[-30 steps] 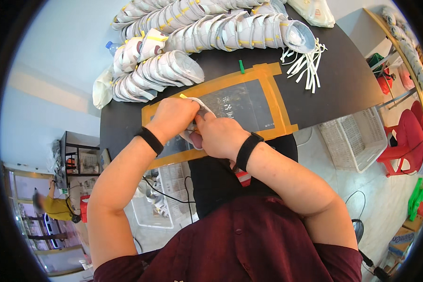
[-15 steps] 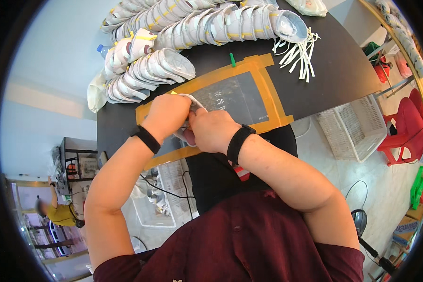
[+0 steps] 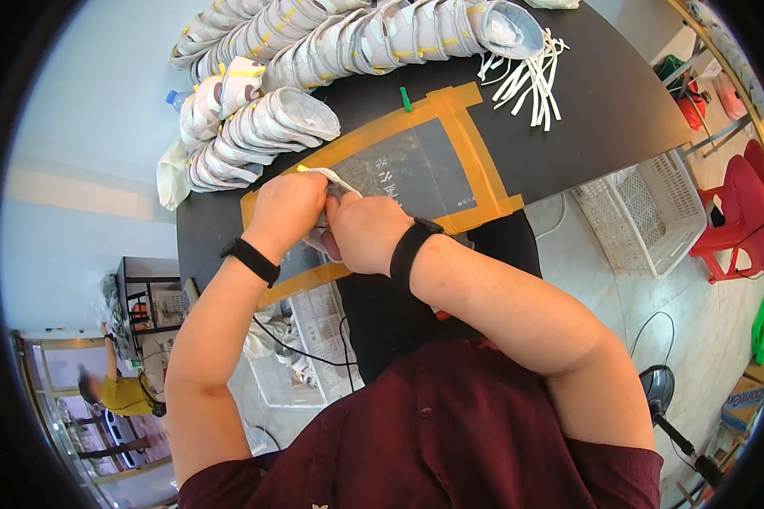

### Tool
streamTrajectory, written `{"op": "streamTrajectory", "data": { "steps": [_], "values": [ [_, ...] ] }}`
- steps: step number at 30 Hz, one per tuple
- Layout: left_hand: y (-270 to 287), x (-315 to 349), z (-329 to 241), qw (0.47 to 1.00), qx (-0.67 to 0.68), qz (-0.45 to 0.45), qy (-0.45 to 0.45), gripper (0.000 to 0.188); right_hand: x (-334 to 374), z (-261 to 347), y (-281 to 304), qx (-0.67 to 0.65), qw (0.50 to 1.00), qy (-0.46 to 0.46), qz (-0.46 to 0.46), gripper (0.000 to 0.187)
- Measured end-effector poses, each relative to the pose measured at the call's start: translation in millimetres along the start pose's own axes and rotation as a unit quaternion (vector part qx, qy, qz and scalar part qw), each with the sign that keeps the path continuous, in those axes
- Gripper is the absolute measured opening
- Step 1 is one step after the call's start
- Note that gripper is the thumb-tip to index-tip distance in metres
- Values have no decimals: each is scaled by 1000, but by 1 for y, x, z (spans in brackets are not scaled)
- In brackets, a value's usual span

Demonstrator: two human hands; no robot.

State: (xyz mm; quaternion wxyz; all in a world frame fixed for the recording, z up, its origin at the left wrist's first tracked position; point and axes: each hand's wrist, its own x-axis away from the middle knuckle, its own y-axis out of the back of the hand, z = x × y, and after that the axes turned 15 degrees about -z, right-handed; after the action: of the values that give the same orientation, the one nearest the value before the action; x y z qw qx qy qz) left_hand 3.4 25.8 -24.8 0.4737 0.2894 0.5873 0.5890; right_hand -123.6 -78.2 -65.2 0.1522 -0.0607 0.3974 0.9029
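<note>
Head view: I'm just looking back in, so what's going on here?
A person's left hand and right hand are together on what looks like a pale shoe upper, its yellow tab showing past the left hand. The fingers hide most of it, so the exact step can't be made out. They are over a tape-framed sheet on the dark table; nested rows of similar uppers lie beyond.

maroon shirt [image 3: 399, 424] | short sleeves [image 3: 620, 471] | black left wristband [image 3: 256, 262] | black right wristband [image 3: 407, 252] | black trousers [image 3: 378, 327]
</note>
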Motion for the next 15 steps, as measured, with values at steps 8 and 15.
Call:
{"op": "streamTrajectory", "data": {
  "steps": [8,15],
  "values": [
    [5,7,9,997,72,-24,-18,16,-17,6,4,69,993,19,96,39],
    [2,8,13,996,82,-26,-10,13,-6,3,11,14,997,10,71,41]
  ]
}}
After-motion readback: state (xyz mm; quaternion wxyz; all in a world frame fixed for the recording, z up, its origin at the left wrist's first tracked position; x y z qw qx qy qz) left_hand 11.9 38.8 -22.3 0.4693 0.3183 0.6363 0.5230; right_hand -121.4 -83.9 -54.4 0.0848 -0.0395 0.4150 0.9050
